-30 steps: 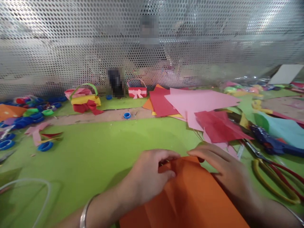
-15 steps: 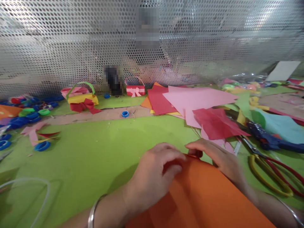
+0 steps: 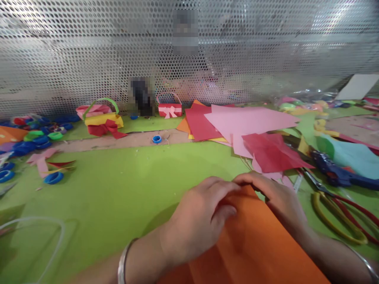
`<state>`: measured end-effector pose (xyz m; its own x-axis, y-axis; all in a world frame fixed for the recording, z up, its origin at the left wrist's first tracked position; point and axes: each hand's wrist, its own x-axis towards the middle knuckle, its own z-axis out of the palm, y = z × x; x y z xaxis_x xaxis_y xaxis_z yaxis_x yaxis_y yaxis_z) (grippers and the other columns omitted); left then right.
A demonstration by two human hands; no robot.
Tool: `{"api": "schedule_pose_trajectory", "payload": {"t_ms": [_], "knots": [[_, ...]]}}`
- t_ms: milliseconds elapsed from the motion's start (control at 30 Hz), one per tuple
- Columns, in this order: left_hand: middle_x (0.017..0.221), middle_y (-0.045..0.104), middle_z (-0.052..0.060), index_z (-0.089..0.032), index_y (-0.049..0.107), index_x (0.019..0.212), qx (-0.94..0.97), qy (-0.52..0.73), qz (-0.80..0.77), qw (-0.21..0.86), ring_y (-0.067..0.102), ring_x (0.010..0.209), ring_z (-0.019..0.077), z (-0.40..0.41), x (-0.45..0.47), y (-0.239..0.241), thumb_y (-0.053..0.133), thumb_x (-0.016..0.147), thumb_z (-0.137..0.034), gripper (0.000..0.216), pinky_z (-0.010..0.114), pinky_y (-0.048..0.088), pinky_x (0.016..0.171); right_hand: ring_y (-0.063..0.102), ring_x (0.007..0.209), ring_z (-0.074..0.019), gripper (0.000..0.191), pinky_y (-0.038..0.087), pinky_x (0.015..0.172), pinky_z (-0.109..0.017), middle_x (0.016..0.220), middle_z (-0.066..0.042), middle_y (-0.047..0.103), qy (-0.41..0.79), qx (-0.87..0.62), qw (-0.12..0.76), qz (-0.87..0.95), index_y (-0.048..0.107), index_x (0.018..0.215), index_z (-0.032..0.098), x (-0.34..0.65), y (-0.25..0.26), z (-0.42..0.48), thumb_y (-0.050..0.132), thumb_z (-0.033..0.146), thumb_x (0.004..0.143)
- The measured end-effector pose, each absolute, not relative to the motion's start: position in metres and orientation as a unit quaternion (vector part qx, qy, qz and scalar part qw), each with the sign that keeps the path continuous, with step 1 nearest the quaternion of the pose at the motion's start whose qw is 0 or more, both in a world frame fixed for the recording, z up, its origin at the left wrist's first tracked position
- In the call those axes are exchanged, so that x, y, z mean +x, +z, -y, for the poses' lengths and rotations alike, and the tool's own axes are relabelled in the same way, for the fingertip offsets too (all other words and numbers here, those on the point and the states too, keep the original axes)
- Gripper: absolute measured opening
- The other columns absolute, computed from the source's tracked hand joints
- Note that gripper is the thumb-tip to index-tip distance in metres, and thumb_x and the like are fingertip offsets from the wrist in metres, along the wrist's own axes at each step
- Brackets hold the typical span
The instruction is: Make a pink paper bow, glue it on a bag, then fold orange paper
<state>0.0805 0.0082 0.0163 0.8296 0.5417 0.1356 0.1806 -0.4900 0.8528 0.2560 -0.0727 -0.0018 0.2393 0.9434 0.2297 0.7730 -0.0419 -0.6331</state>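
An orange paper sheet (image 3: 251, 244) lies on the green table cover (image 3: 118, 189) in front of me. My left hand (image 3: 198, 217) rests on the sheet's far corner with fingers curled and pressed down on it. My right hand (image 3: 278, 201) meets it from the right, fingertips pinching the same far edge of the orange sheet. A metal bangle sits on my left wrist. The corner itself is hidden under my fingers.
Red and pink paper sheets (image 3: 248, 130) are piled beyond my hands. Yellow-and-red scissors (image 3: 340, 213) and a blue glue gun (image 3: 340, 173) lie at the right. Paper baskets (image 3: 102, 120) and blue tape rings (image 3: 53, 178) sit at the left. A perforated metal screen (image 3: 89, 51) with a person behind it closes the back.
Both hands have drawn closer together on the sheet's far corner and now press it flat; the orange sheet has shifted slightly to the right under them.
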Motion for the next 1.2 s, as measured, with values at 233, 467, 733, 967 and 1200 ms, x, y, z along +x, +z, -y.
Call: {"api": "schedule_pose_trajectory", "payload": {"t_ms": [233,467,733,967,1200], "knots": [[0.114,0.07,0.007,-0.016,0.065,0.117,0.835,0.191,-0.235,0.459,0.063,0.104,0.0206,-0.008,0.083,0.019,0.059,0.082,-0.007,0.036,0.033,0.048,0.096,0.061,0.063,-0.0156,0.021,0.046,0.053,-0.023,0.07,0.001,0.067,0.187,-0.687,0.356,0.605,0.067,0.075,0.024,0.254,0.002,0.071,0.046,0.023,0.075],[0.099,0.074,0.002,-0.019,0.069,0.103,0.751,0.221,-0.325,0.53,0.066,0.086,0.0149,-0.013,0.085,0.015,0.059,0.083,-0.013,0.023,0.025,0.053,0.08,0.064,0.061,-0.0173,0.035,0.044,0.04,-0.021,0.076,0.002,0.07,0.123,-0.685,0.404,0.593,0.065,0.097,0.027,0.256,-0.003,0.074,0.052,0.019,0.066],[0.1,0.075,0.002,-0.02,0.071,0.103,0.734,0.205,-0.329,0.558,0.066,0.086,0.0157,-0.018,0.085,0.014,0.058,0.083,-0.018,0.024,0.026,0.053,0.076,0.063,0.065,-0.0155,0.019,0.05,0.058,-0.025,0.077,0.003,0.069,0.067,-0.682,0.413,0.6,0.063,0.088,0.029,0.255,-0.003,0.074,0.053,0.02,0.075],[0.098,0.076,0.002,-0.02,0.073,0.099,0.752,0.196,-0.314,0.545,0.067,0.086,0.0164,-0.016,0.087,0.018,0.06,0.083,-0.021,0.021,0.028,0.052,0.081,0.067,0.071,-0.0205,0.009,0.052,0.055,-0.028,0.081,-0.003,0.071,0.117,-0.677,0.437,0.58,0.061,0.075,0.025,0.253,0.001,0.073,0.059,0.033,0.079],[0.095,0.076,0.001,-0.02,0.073,0.094,0.714,0.193,-0.34,0.581,0.067,0.085,0.0162,-0.02,0.087,0.017,0.059,0.083,-0.02,0.017,0.026,0.052,0.074,0.068,0.08,-0.0171,0.006,0.053,0.066,-0.024,0.091,-0.001,0.07,0.101,-0.592,0.451,0.66,0.064,0.083,0.027,0.254,0.001,0.071,0.06,0.023,0.086]]}}
